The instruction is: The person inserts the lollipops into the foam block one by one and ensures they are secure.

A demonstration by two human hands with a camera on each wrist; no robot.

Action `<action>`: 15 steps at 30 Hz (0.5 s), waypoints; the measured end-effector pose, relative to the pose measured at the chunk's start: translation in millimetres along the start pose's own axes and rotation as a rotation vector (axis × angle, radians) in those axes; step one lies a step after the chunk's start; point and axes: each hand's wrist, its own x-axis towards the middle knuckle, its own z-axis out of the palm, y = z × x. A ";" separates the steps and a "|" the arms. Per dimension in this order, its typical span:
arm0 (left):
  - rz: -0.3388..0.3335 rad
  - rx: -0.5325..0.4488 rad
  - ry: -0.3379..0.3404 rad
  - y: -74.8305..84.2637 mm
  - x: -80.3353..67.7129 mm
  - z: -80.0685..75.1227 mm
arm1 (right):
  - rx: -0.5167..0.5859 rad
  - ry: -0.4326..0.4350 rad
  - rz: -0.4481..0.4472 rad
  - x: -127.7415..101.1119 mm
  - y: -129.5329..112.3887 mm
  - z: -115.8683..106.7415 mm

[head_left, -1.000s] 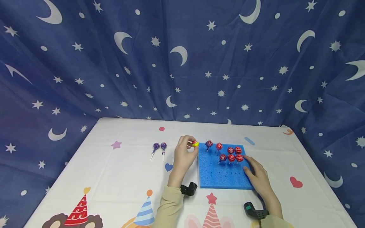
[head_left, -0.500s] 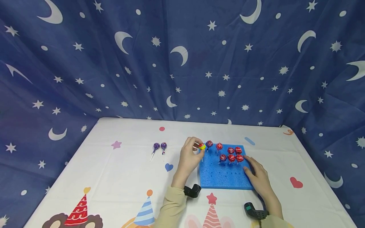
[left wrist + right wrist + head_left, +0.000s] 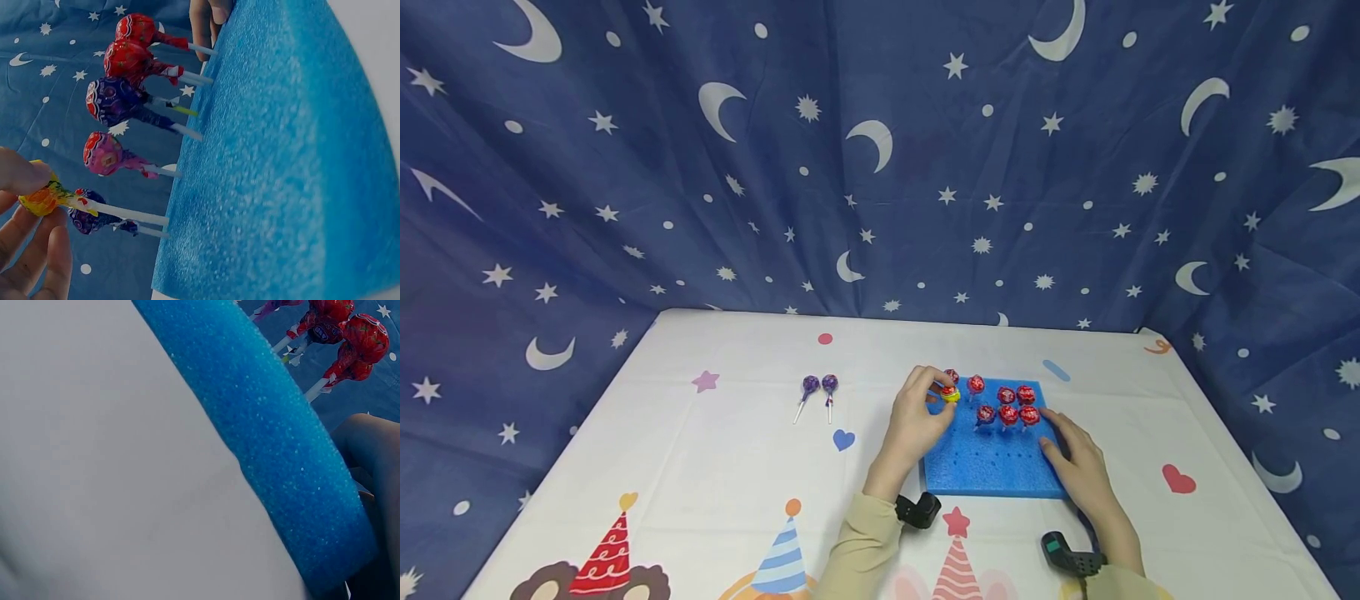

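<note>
pinching a yellow-wrapped lollipop [image 3: 951, 394] by its head, left hand [image 3: 917, 421] grip clamped on it, frame centre, stick tip touching the blue foam block [image 3: 992, 467] near its upper left corner. right hand [image 3: 1075, 467] rests flat on the block's right edge, fingers relaxed and apart, holding nothing. six red and purple lollipops [image 3: 1009, 412] stand upright in the block's upper part. two purple lollipops [image 3: 820, 387] lie on the table [image 3: 700, 467], left of centre.

left hand [image 3: 917, 421] carried yellow lollipop [image 3: 951, 394] rightward, now over blue foam block [image 3: 985, 467]
</note>
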 end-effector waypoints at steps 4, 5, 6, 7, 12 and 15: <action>0.001 -0.019 -0.001 -1.8 -0.1 2.5 | -0.005 0.002 -0.007 0.1 0.0 0.2; 0.002 -0.024 -0.001 -2.4 -0.1 3.1 | -0.005 0.004 -0.007 0.1 0.0 0.3; 0.003 -0.028 -0.001 -2.6 -0.1 3.4 | -0.006 0.005 -0.007 0.2 0.2 0.5; 0.002 -0.031 -0.002 -3.0 0.0 3.8 | -0.006 0.005 -0.006 0.0 0.2 0.4; -0.006 -0.044 -0.013 -3.3 -0.1 5.6 | -0.008 0.007 -0.006 0.2 0.9 0.5; -0.013 -0.046 -0.021 -3.4 0.0 7.2 | -0.009 0.008 -0.006 0.5 1.1 0.6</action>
